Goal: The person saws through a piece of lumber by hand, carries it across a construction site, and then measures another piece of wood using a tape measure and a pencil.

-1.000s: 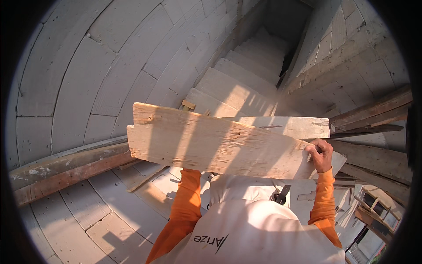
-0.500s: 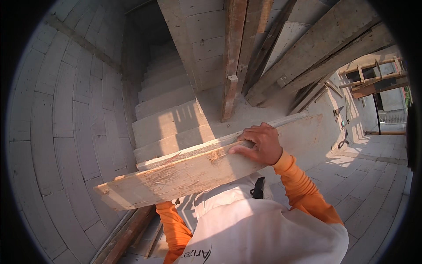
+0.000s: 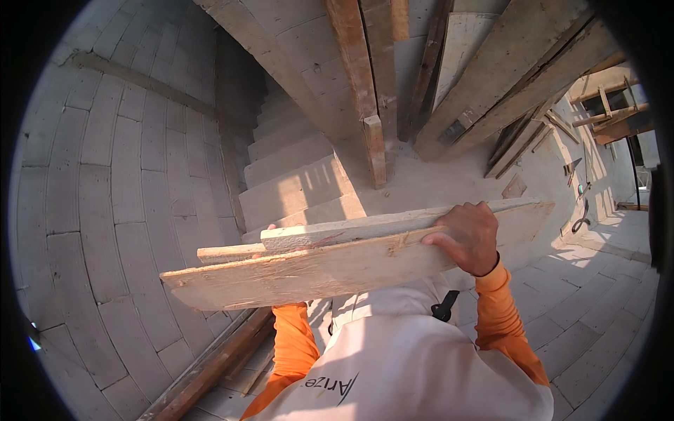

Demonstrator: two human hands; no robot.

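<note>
Right hand curls its grip over the top edge of the wooden boards, fingers wrapped down the far side. Left hand is almost wholly hidden behind the stack (only a fingertip shows), so whether its grip is spread or pressed together cannot be told. Both boards sit at chest height, long axis running side to side, the left end dipping lower and the right end rising toward the sunlit wall. Beyond them climbs a concrete staircase, with slanted timber props above.
</note>
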